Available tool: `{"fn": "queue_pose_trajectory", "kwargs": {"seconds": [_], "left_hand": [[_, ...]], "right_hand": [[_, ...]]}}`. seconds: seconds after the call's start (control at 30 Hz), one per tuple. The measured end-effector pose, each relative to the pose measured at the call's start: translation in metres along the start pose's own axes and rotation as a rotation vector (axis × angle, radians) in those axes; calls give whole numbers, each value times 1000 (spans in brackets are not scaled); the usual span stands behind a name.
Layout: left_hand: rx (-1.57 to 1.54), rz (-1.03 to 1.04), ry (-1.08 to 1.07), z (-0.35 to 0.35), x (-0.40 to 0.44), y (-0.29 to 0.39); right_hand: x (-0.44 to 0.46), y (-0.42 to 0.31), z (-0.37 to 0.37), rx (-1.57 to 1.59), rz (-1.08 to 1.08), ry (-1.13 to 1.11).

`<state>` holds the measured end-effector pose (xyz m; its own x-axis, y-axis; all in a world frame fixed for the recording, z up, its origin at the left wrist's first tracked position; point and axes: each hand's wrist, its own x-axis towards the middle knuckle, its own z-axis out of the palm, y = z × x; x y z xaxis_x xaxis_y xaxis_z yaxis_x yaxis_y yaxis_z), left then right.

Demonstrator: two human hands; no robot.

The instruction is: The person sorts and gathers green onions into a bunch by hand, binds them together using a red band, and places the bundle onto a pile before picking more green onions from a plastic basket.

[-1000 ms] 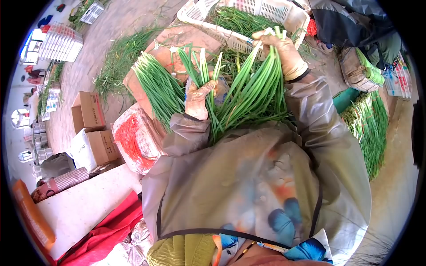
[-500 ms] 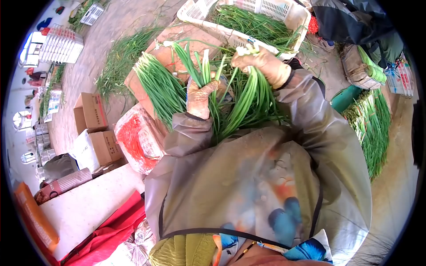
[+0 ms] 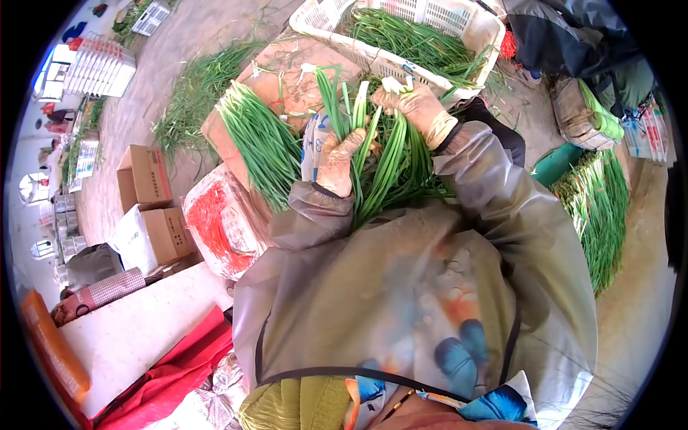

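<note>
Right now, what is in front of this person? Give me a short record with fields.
Left hand: closed around a few slender green stalks with white ends
Right hand: closed around a fuller green bunch, near its white ends
Left of both: thick sheaf of long green stalks on a reddish-brown board
Beyond the hands: white perforated plastic crate holding loose greens
Farther left: bright red strings; brown cardboard box

Bright, pale light, heavy fisheye bending (black at the corners).
</note>
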<state>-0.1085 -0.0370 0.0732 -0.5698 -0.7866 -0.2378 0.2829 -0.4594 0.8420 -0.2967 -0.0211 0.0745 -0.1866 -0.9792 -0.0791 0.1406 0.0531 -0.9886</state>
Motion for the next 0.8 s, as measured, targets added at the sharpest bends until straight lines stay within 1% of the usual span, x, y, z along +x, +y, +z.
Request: {"fn": "queue_pose_trajectory", "kwargs": {"seconds": [0.03,0.07,0.1,0.17,0.2,0.23,0.3,0.33,0.37,0.43,0.47,0.5,0.57,0.6,0.63,0.7,0.73,0.77,0.8], "left_hand": [[-85,-26,8,2,-3,3],[-170,-52,17,3,-5,4],[-171,-50,18,0,-3,3],[-85,31,27,-6,4,-2],[-72,38,36,-4,5,-1],[-73,37,32,-5,7,-3],[-65,-62,28,-10,9,-9],[-95,-55,10,-10,10,-11],[-94,-55,9,-10,11,-11],[-77,-24,5,-9,10,-11],[-74,64,-10,-9,10,-11],[-74,66,-8,-9,10,-10],[-107,24,69,-8,10,-7],[-89,57,69,-14,15,-11],[-89,56,69,-20,16,-15],[-142,26,37,-25,18,-18],[-101,36,30,-24,17,-17],[-101,34,28,-23,17,-17],[-40,65,17,-20,17,-18]], "right_hand": [[-1,-4,-2,-10,17,13],[-5,-5,2,129,32,86],[-4,-4,0,128,33,83],[-3,-1,-7,47,-75,-54],[-3,-3,-5,8,-26,-56],[-5,-3,-1,-8,-27,-61],[-6,-2,6,-35,51,20],[-5,-8,6,-192,75,-3],[-6,-12,6,-192,75,-2],[-7,-17,9,-323,119,-10],[-7,-17,10,-353,119,-23],[-8,-16,9,-353,117,-25],[-10,-10,6,-262,111,-77],[-7,-4,4,-200,36,-122],[-7,0,2,-200,37,-121],[-8,4,-1,32,97,-45],[-11,-1,0,93,154,-48],[-9,3,1,92,154,-46],[-7,8,4,44,73,-30]]}}
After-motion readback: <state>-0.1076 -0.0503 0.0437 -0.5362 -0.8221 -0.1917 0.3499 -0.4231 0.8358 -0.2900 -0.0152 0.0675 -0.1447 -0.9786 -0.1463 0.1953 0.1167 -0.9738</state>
